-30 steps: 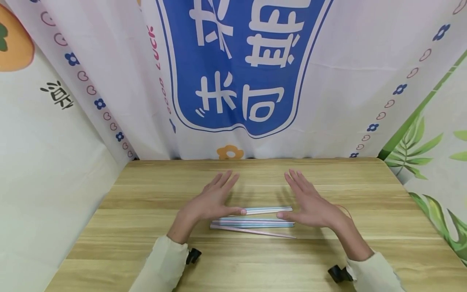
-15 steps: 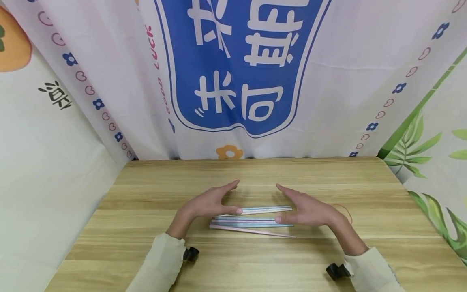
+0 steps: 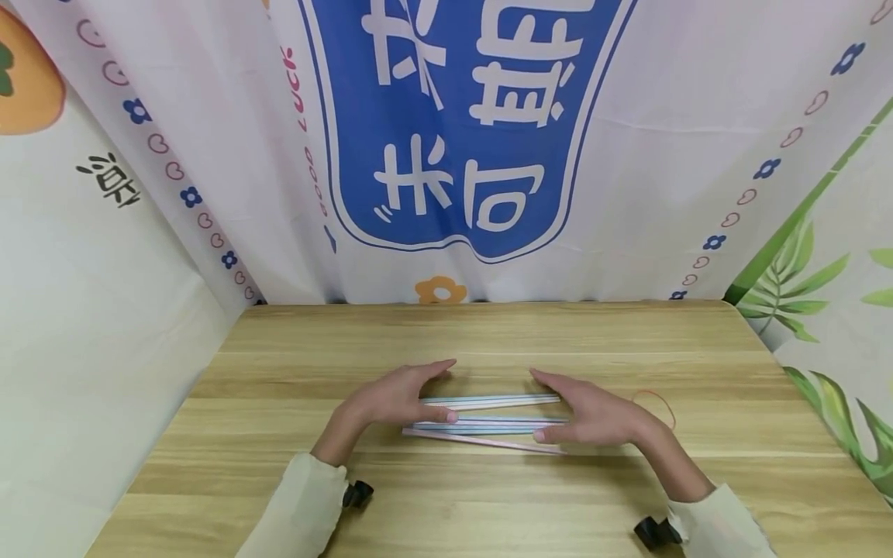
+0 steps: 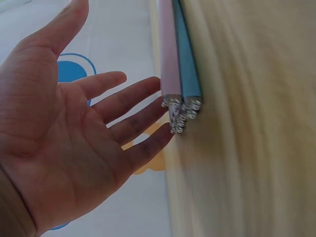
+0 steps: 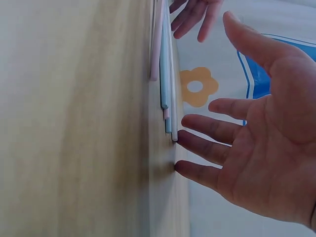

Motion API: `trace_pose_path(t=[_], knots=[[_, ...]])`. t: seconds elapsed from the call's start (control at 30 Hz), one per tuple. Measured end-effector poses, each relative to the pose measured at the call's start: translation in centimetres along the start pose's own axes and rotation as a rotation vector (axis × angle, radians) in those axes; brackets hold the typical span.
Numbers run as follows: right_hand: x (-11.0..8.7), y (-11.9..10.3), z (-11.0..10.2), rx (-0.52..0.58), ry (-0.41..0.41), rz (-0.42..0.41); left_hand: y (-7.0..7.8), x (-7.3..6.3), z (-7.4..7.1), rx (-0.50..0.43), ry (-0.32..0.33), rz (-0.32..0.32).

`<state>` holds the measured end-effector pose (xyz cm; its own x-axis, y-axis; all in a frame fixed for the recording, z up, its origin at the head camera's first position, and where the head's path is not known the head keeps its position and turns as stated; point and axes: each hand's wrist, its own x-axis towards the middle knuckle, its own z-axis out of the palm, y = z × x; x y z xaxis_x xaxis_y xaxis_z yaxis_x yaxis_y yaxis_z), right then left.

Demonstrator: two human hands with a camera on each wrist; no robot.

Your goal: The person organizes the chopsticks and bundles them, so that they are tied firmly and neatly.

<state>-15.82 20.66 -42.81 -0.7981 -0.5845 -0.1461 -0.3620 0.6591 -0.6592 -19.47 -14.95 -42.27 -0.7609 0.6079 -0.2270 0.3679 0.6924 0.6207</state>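
Note:
Several slim pink, blue and white chopsticks [image 3: 481, 424] lie crosswise on the wooden table in loose, roughly parallel rows. Their thicker ends, capped in glittery silver, show in the left wrist view beside my left hand [image 4: 74, 128]. That hand [image 3: 394, 397] hovers at the chopsticks' left end, palm inward, with its fingers extended and thumb apart. Over their right end, my right hand [image 3: 596, 411] mirrors it, fingers spread and holding nothing. In the right wrist view, the staggered thinner tips [image 5: 167, 106] lie just beyond the fingertips of my right hand [image 5: 261, 138].
A thin orange-red loop, like a rubber band [image 3: 656, 397], lies on the wooden table [image 3: 460, 504] behind my right wrist. A printed curtain [image 3: 656, 194] hangs along the table's back edge. Dark wrist cameras [image 3: 358, 494] sit below both sleeves.
Both hands have lowered and come nearer the front of the table, their fingers tilting inward around the chopsticks. The chopsticks have not visibly moved. More of the orange-red loop shows.

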Motion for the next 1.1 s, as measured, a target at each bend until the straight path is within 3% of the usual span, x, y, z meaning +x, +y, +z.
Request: trace_pose_path(t=[0.17,0.4,0.6,0.8,1.1], knots=[[-0.3,0.1,0.5,0.006,-0.004,0.018,-0.3,-0.7,0.4,0.004,-0.006,0.016],[-1.2,0.1,0.9,-0.033,0.016,-0.009,-0.4,-1.4,0.8,-0.016,-0.028,0.093],[-2.0,-0.2,1.4,-0.091,0.057,-0.022,-0.5,-2.0,1.1,0.049,-0.004,0.134],[-2.2,-0.3,1.8,-0.135,0.084,-0.031,-0.1,-2.2,1.7,0.155,0.029,0.116],[-1.9,-0.3,2.0,-0.132,0.084,-0.076,0.8,-2.3,2.3,0.188,0.036,0.113]])
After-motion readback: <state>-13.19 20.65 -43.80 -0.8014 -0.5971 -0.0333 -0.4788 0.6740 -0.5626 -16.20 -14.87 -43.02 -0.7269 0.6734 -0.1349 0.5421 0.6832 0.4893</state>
